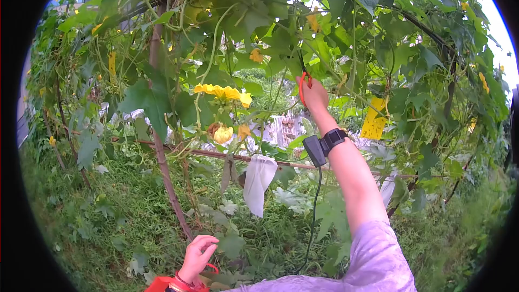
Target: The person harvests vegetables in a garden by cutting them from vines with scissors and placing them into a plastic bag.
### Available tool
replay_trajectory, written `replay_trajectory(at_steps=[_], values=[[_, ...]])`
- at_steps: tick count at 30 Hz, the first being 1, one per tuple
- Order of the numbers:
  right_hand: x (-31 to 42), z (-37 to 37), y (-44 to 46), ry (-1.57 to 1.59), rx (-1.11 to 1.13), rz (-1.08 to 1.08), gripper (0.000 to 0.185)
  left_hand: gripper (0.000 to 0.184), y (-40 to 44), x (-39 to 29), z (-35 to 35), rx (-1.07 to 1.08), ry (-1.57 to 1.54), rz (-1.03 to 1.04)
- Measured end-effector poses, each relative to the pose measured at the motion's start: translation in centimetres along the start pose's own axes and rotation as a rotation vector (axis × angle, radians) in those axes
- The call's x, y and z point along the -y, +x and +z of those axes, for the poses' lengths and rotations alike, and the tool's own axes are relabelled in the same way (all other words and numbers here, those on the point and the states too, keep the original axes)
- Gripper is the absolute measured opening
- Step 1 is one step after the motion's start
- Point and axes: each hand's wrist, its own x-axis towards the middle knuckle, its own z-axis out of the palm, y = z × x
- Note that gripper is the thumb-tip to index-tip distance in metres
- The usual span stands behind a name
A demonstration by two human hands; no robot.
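My right hand (315,99) is raised into the vines, its fingers wrapped round the orange-red handles of a pair of scissors (302,91). The dark blades point up among the leaves; what lies between them, if anything, is hidden. Green leaves (281,38) and thin stems surround the blades. Low down at the front is my left hand (197,255), fingers loosely bent and apart, holding nothing I can see. A red bag or strap (172,283) is at the left wrist. Yellow flowers (223,93) hang to the left of the scissors.
A slanting wooden pole (160,154) and a thin horizontal pole (216,154) support the vines. A white paper bag (258,184) hangs from the vines, and a yellow card (374,119) hangs at the right. Dense weeds (124,200) cover the ground. A cable (315,211) runs down from my right wrist device.
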Motion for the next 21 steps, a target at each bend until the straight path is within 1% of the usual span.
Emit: replay_trajectory(at_steps=[2, 5, 6, 8, 14, 16, 17, 19, 20, 21], values=[[0.1, 0.3, 0.6, 0.005, -0.014, -0.023, 0.056, 0.015, -0.3, 0.5, -0.3, -0.012, -0.001, -0.005], [1.0, 0.0, 1.6, -0.015, -0.026, -0.051, 0.054, 0.015, -1.0, -2.1, -1.0, -0.032, 0.062, -0.034], [1.1, -0.2, 2.1, -0.043, -0.028, -0.053, 0.052, 0.015, -1.2, -1.9, -1.1, -0.035, 0.061, -0.035], [1.1, 0.0, 2.9, -0.031, -0.023, -0.053, 0.053, 0.015, -1.7, -1.5, -1.4, -0.047, 0.065, -0.1], [1.1, -0.5, 2.5, -0.031, 0.022, -0.125, 0.047, 0.015, -2.5, -1.0, -1.5, -0.083, 0.001, -0.118], [1.1, -0.6, 3.0, -0.107, 0.005, -0.233, 0.041, 0.015, -2.7, -0.6, -1.5, -0.087, 0.009, -0.116], [1.0, -0.6, 3.1, -0.105, 0.008, -0.235, 0.041, 0.015, -2.8, -0.5, -1.5, -0.085, 0.015, -0.114], [1.4, -1.1, 2.4, -0.025, -0.102, -0.239, 0.034, 0.015, -2.8, -0.9, -1.5, -0.085, 0.026, -0.114], [1.1, -0.7, 2.5, -0.026, -0.091, -0.242, 0.034, 0.015, -3.1, -1.0, -1.3, -0.083, 0.034, -0.113], [0.7, 0.0, 2.7, -0.019, -0.142, -0.252, 0.031, 0.015, -3.3, -0.5, -1.0, -0.091, 0.032, -0.126]])
